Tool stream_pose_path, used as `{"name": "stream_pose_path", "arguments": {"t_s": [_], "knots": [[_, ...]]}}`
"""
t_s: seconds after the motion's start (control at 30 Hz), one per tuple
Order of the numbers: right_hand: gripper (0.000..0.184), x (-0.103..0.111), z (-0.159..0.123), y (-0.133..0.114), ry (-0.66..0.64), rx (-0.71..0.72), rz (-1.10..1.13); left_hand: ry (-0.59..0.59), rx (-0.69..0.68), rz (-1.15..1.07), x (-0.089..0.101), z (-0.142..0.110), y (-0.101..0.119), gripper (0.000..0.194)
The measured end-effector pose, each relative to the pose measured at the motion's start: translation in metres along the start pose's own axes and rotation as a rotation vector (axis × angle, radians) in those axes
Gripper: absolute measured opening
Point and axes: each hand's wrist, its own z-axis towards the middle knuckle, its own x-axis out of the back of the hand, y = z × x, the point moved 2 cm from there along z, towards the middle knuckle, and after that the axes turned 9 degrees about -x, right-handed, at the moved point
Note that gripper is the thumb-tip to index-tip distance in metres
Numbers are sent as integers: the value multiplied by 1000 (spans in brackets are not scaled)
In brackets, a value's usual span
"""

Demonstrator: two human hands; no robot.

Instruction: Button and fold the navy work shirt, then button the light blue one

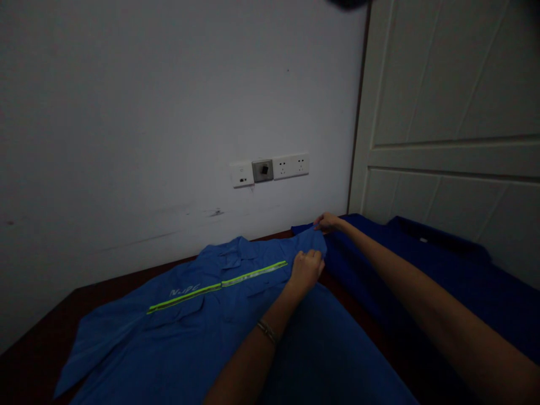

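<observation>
A blue work shirt (211, 315) with a yellow-green reflective stripe across the chest lies spread flat on a dark brown table (37, 360). My left hand (307, 269) is closed in a pinch on the shirt's right sleeve near the shoulder. My right hand (327, 223) reaches further and grips the far end of that same sleeve by the wall. A thin bracelet sits on my left wrist.
A darker blue garment (442, 264) lies on the right, against a white panelled door (455, 112). The white wall behind carries a row of sockets and a switch (270, 167). The table's far edge meets the wall.
</observation>
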Motion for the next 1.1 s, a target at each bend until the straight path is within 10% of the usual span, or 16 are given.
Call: {"name": "stream_pose_path", "arguments": {"t_s": [0.13,0.33,0.6,1.1], "knots": [[6,-7,0,-1,-13,24,110,138,304,-340,13,3,-32,25],[10,-20,-7,-5,-75,78,192,-220,672,-876,27,2,-78,15],[9,-28,-14,-10,-172,205,106,-464,769,-804,37,-25,-116,22],[36,-41,-1,-19,4,434,-27,-597,810,-971,21,-36,-121,37]]}}
